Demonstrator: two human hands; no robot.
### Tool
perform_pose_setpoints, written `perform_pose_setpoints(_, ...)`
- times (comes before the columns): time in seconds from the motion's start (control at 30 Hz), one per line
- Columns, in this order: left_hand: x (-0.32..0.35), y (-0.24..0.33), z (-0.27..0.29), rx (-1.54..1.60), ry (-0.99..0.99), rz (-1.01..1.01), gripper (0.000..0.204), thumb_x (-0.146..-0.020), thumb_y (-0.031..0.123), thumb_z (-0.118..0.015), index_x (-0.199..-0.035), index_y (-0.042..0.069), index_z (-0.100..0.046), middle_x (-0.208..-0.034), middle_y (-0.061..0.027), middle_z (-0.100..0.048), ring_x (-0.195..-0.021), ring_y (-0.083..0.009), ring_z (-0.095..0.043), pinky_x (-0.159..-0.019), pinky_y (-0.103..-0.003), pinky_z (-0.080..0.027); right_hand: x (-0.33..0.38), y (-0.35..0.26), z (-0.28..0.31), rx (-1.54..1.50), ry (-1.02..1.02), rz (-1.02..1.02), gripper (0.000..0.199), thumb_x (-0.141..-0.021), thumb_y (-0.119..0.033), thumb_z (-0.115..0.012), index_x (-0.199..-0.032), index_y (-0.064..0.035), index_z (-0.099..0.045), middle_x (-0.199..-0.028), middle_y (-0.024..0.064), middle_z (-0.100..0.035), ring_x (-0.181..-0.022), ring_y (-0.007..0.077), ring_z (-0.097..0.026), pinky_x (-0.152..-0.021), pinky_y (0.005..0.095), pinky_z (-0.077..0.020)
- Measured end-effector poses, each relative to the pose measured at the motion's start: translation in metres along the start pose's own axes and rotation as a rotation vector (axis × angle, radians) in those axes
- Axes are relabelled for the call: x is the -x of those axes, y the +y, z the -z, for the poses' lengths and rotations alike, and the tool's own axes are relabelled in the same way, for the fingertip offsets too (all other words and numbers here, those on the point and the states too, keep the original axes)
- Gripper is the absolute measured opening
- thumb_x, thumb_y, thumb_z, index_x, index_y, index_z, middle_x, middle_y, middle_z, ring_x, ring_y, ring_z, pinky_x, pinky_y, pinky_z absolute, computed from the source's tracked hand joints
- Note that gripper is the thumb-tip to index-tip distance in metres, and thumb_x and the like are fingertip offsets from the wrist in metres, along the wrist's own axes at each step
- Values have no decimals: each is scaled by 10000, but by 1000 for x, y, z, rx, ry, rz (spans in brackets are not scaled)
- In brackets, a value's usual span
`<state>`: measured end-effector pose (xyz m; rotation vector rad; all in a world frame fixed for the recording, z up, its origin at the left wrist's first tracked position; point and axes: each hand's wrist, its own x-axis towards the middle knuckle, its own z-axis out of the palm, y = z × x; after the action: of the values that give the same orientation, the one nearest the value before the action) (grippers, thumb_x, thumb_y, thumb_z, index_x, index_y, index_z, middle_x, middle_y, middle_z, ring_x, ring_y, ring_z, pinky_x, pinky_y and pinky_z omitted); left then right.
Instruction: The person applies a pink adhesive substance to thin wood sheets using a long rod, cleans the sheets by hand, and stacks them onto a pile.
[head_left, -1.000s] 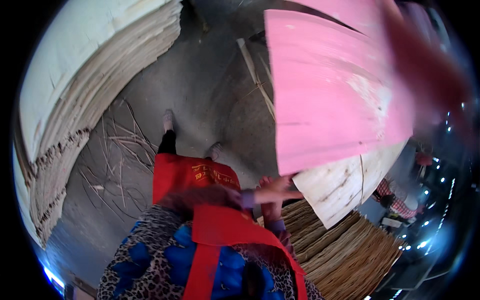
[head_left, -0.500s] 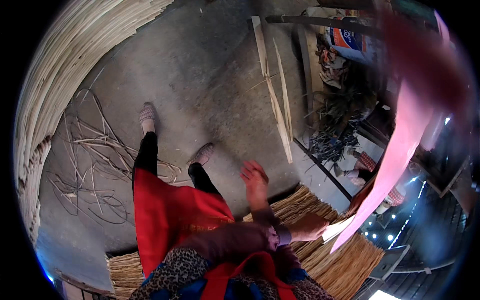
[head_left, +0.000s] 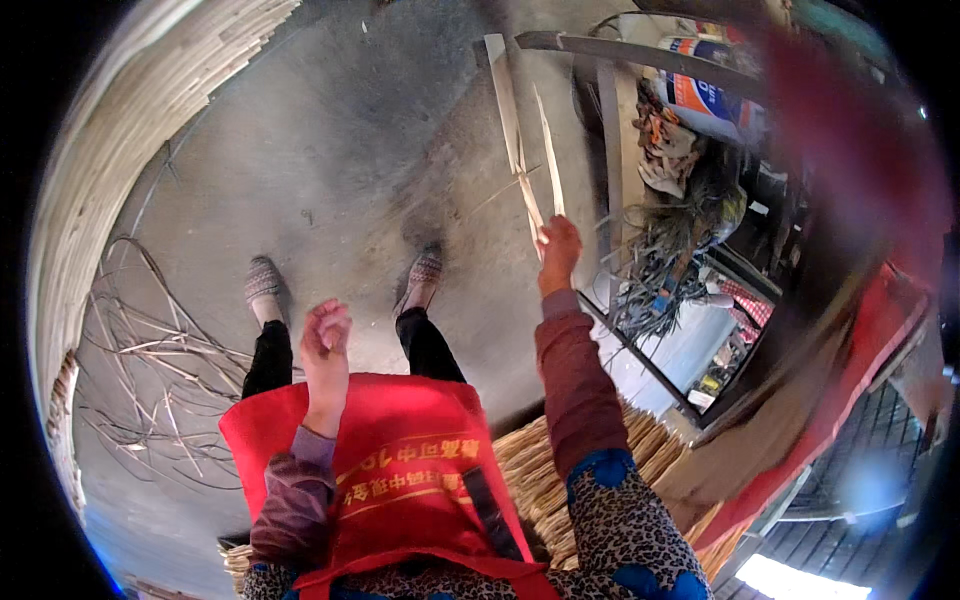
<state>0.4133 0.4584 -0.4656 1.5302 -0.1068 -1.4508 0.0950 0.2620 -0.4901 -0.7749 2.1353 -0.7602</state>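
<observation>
My left hand (head_left: 325, 335) is raised in front of the red apron (head_left: 400, 450), its fingers loosely bent and apart with nothing in them. Farther forward and to the right, my right hand (head_left: 560, 252) has its fingers curled in, and nothing shows in its grasp. It overlaps the near ends of pale, thin wood strips (head_left: 506, 110) lying on the floor. Beside my right upper arm is a stack of thin, tan wood sheets (head_left: 540, 455). A blurred brown sheet with a red edge (head_left: 850, 390) slants over the stack's right side.
A tall stack of pale wood sheets (head_left: 130, 130) curves along the left. Loose thin strips (head_left: 160, 350) lie tangled on the floor near my feet. At right stand a dark metal frame (head_left: 640, 45), a printed white sack (head_left: 705, 95) and a heap of dark strips (head_left: 655, 285).
My right hand has left the pink sheet's edge at the stack and swung forward over the floor strips. My left hand has moved left. My body has turned and the apron now faces forward.
</observation>
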Motion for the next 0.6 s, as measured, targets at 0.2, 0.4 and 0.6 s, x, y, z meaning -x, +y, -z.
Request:
perform_pose_setpoints(0.2,-22,-35,-50,-89,-180,183,180,-841,24,-547,-1012,-14,-505,-929,-69,-569,-849,-131,-563,-745,-237,-465,-164,-9,61,416,235,416,232,-808,-168,-525,-1000,-40,-551,-837,40,-560,-768,161,-533,-683,296,-432)
perform_pose_setpoints(0.4,-36,-25,-90,103,-180,302,175,-894,177,-518,-979,24,-534,-969,-61,-586,-868,-151,-567,-803,-288,-447,-235,-92,59,1001,301,760,440,-787,-209,-504,-1171,5,-494,-1190,223,-485,-1127,340,-447,-942,377,-352)
perform_pose_setpoints(0.6,-42,-16,-98,158,-172,349,173,-889,128,-523,-1014,9,-528,-961,-73,-585,-844,-149,-566,-789,-270,-454,-303,-125,53,1543,87,573,574,-734,-319,-562,-1290,-253,-438,-1400,179,-258,-1244,341,-325,-1043,365,-247)
